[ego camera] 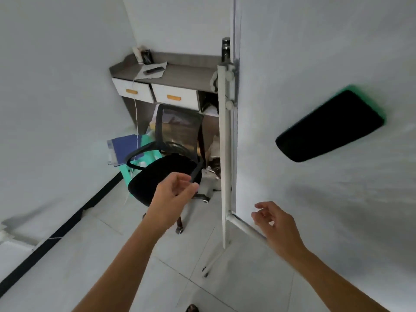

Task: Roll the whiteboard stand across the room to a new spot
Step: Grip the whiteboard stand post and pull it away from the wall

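Note:
The whiteboard (pixel 315 52) fills the right side of the view, its white face turned toward me. Its white metal stand post (pixel 225 154) runs down the board's left edge, with a tray rail (pixel 245 226) slanting off at the bottom. A black eraser (pixel 328 127) with a green back sticks to the board. My left hand (pixel 173 199) hovers left of the post, fingers loosely curled, holding nothing. My right hand (pixel 274 224) floats just right of the post over the rail, fingers spread, not touching it.
A black mesh office chair (pixel 166 174) on casters stands close to the left of the stand. Behind it is a grey desk (pixel 177 73) with two white drawers and clutter underneath. A white wall (pixel 56 97) closes the left side. The floor (pixel 112 266) is pale tile.

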### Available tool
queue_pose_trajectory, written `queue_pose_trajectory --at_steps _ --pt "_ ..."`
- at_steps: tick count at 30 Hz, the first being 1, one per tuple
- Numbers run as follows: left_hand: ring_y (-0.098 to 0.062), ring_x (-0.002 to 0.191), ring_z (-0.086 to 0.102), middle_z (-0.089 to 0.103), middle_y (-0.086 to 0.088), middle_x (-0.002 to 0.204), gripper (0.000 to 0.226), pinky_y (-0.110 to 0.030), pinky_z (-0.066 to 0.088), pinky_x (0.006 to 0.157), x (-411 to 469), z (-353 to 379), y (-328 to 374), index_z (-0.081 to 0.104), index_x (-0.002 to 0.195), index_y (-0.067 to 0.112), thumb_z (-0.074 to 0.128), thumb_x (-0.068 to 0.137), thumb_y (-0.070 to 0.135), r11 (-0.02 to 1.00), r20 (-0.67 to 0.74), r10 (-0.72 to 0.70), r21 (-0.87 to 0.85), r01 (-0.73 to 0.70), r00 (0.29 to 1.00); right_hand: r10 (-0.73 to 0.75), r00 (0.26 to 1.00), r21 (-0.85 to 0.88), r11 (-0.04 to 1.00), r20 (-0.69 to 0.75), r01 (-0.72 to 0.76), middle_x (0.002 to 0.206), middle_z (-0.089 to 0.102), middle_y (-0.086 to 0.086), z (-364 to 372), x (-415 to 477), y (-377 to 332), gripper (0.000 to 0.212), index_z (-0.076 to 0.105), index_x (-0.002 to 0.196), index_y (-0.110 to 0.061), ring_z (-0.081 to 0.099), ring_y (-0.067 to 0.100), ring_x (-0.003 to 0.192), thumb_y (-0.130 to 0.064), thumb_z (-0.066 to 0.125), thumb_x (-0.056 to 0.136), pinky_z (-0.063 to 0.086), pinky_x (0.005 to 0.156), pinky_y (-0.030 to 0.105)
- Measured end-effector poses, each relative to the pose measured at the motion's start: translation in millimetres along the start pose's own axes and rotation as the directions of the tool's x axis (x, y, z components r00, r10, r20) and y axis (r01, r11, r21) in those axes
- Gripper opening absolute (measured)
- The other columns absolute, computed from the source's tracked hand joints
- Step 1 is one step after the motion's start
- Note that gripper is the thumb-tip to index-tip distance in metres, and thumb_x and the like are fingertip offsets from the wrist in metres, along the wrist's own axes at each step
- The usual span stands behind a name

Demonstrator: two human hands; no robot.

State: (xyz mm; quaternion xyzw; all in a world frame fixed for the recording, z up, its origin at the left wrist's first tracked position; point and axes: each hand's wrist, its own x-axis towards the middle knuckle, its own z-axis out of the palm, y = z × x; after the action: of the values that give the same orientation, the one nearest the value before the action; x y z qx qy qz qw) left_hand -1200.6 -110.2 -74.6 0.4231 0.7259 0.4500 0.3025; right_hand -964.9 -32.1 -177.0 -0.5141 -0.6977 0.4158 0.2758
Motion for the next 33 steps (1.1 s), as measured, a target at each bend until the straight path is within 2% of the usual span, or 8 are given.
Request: queue_pose_trajectory --at_steps 5,8,12,15,21,28,31,33 --pt "-0.014 0.110 0.062 0.065 -0.002 0.117 0.048 -0.032 0.051 0.098 123.2 -14.7 47.1 0.052 0.126 0.016 0.071 0.083 0.023 0.979 0.231 0.199 -0.097 -0.181 0.953 0.045 0.992 0.011 0.999 -0.122 -0.044 0.094 0.068 -0.013 42.1 48.8 -45.9 0.021 0.059 0.108 -0.025 0.061 -0.009 0.088 -0.028 0.065 0.087 0.044 0.068 0.001" --pt "-0.019 0.117 0.061 0.064 -0.005 0.124 0.069 -0.035 0.048 0.099 176.8 -3.2 71.4 0.048 0.133 0.015 0.079 0.072 0.028 0.967 0.395 0.235 -0.185 -0.174 0.888 0.084 0.982 -0.042 0.995 -0.171 -0.093 0.106 0.066 -0.013 55.2 70.6 -55.9 0.034 0.056 0.118 -0.025 0.063 -0.002 0.094 -0.034 0.065 0.086 0.047 0.077 0.009" --pt "-0.005 0.088 0.070 0.075 0.008 0.089 0.024 -0.015 0.052 0.078 216.4 22.0 90.0 0.066 0.101 0.006 0.071 0.079 0.000 0.951 0.632 0.303 -0.249 -0.184 0.713 0.111 0.970 -0.070 0.989 -0.217 -0.129 0.117 0.064 -0.013 68.8 95.9 -60.6 0.043 0.052 0.125 -0.025 0.059 0.001 0.105 -0.040 0.062 0.086 0.049 0.093 0.026" --pt "-0.004 0.075 0.066 0.069 0.014 0.069 0.018 -0.017 0.052 0.074 225.9 35.3 88.4 0.066 0.081 0.014 0.071 0.078 -0.002 0.939 0.686 0.340 -0.288 -0.189 0.644 0.126 0.959 -0.089 0.984 -0.254 -0.153 0.125 0.063 -0.010 81.1 113.3 -66.2 0.048 0.048 0.130 -0.025 0.058 0.006 0.113 -0.042 0.061 0.086 0.048 0.098 0.029" --pt "-0.007 0.079 0.067 0.069 0.011 0.074 0.015 -0.024 0.054 0.078 220.5 28.2 76.3 0.067 0.081 0.022 0.075 0.078 0.010 0.903 0.733 0.429 -0.331 -0.274 0.528 0.243 0.877 -0.030 0.960 -0.415 -0.280 0.135 0.058 -0.006 114.4 99.8 -94.7 0.057 0.042 0.138 -0.021 0.054 0.009 0.121 -0.037 0.061 0.087 0.045 0.103 0.027" --pt "-0.006 0.074 0.070 0.069 0.010 0.069 0.020 -0.026 0.059 0.075 189.5 -20.2 51.1 0.066 0.068 0.032 0.081 0.073 0.019 0.830 0.741 0.530 -0.353 -0.432 0.413 0.385 0.636 0.118 0.900 -0.669 -0.420 0.110 0.066 -0.012 186.5 67.6 -133.7 0.040 0.050 0.116 -0.027 0.062 0.007 0.100 -0.041 0.067 0.082 0.052 0.088 0.029" --pt "-0.007 0.070 0.070 0.070 0.006 0.068 0.017 -0.028 0.061 0.073 171.5 -47.3 40.0 0.066 0.067 0.028 0.080 0.074 0.020 0.812 0.743 0.544 -0.349 -0.467 0.390 0.440 0.583 0.171 0.872 -0.684 -0.458 0.110 0.067 -0.011 218.1 49.3 -154.3 0.041 0.049 0.113 -0.027 0.064 0.009 0.096 -0.042 0.069 0.080 0.055 0.085 0.035" --pt "-0.017 0.071 0.071 0.073 -0.009 0.072 0.014 -0.033 0.060 0.070 156.2 -66.4 32.2 0.069 0.071 0.012 0.079 0.074 0.022 0.797 0.738 0.556 -0.341 -0.499 0.382 0.471 0.556 0.191 0.852 -0.685 -0.488 0.110 0.067 -0.010 235.1 35.5 -168.1 0.041 0.049 0.112 -0.027 0.065 0.011 0.095 -0.044 0.069 0.080 0.055 0.083 0.034"
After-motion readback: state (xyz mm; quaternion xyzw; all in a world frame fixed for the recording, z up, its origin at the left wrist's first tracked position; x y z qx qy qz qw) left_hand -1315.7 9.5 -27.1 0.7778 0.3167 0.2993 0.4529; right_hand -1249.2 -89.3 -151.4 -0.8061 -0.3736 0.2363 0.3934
